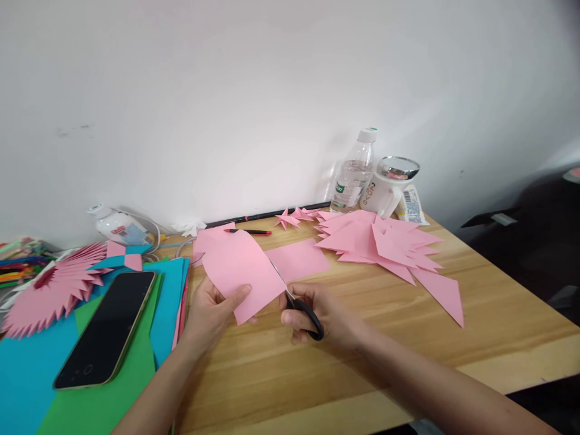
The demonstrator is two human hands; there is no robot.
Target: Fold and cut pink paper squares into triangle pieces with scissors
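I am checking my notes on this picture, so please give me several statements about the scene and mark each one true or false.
1. The left hand holds a pink sheet. True.
2. The right hand holds scissors. True.
3. The scissors have a red handle. False: the handle is black.
4. The phone lies partly over green paper. True.
5. The phone is to the right of both hands. False: it is to the left of them.

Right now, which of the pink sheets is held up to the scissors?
The curved sheet, pinched in the left hand, its right edge at the scissors in the right hand. The flat sheet behind lies on the table, unheld.
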